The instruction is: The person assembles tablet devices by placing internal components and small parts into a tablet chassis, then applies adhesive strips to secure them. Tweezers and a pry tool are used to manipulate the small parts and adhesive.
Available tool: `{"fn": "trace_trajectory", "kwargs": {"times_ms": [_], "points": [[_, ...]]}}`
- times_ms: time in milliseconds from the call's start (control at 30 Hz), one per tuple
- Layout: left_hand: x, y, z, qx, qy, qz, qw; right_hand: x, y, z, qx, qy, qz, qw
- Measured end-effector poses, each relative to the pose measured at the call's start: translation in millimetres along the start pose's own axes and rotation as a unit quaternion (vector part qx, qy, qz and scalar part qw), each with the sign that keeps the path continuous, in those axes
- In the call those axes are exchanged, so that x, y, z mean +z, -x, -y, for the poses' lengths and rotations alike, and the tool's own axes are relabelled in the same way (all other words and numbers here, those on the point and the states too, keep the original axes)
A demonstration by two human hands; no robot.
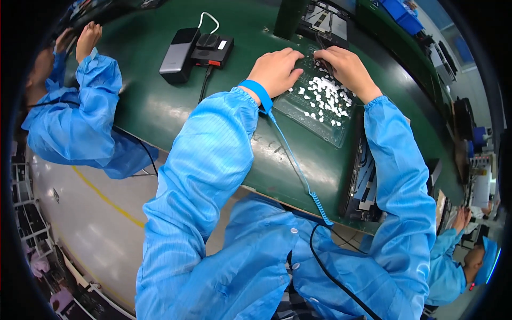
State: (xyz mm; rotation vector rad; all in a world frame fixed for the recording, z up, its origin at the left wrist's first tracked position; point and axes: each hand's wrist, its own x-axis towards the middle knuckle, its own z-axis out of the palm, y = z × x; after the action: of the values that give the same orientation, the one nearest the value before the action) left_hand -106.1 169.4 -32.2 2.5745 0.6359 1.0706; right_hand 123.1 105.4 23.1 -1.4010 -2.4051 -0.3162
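Observation:
A clear plastic tray (324, 132) lies on the green bench, with many small white round-headed pieces (328, 96) scattered in it. My right hand (348, 68) is over the tray's far right part, its fingers closed on dark tweezers (327, 65) that are partly hidden. By the tray's far left edge rests my left hand (275, 70), thumb and fingers apart, holding nothing that I can see. Around my left wrist sits a blue wrist strap (258, 92) with a coiled cord (318, 201).
A dark power bank (180, 56) and a small black box (213, 50) with cables stand at the left. An opened device (324, 24) lies beyond the tray, another (364, 184) under my right forearm. Co-workers in blue sit at left (80, 117) and lower right (448, 269).

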Motion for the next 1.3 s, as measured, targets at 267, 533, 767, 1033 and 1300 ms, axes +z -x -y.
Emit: {"fn": "trace_trajectory", "kwargs": {"times_ms": [267, 533, 767, 1033, 1300], "points": [[-4, 1, -3, -0.003, -0.027, 0.006, 1.000, -2, 1, 12, 0.045, -0.044, -0.064, 0.996], [-14, -4, -17, 0.014, -0.016, -0.028, 0.999, -16, 13, 36, 0.184, -0.165, -0.055, 0.967], [-16, -5, -26, 0.001, 0.034, -0.007, 0.999, -10, 18, 47, 0.186, -0.194, -0.121, 0.955], [-20, -9, -32, -0.017, 0.110, -0.045, 0.993, 0, 15, 59, 0.239, -0.547, -0.175, 0.783], [-18, -11, -35, -0.009, 0.115, -0.037, 0.993, 4, 22, 54, 0.294, -0.564, -0.164, 0.754]]}}
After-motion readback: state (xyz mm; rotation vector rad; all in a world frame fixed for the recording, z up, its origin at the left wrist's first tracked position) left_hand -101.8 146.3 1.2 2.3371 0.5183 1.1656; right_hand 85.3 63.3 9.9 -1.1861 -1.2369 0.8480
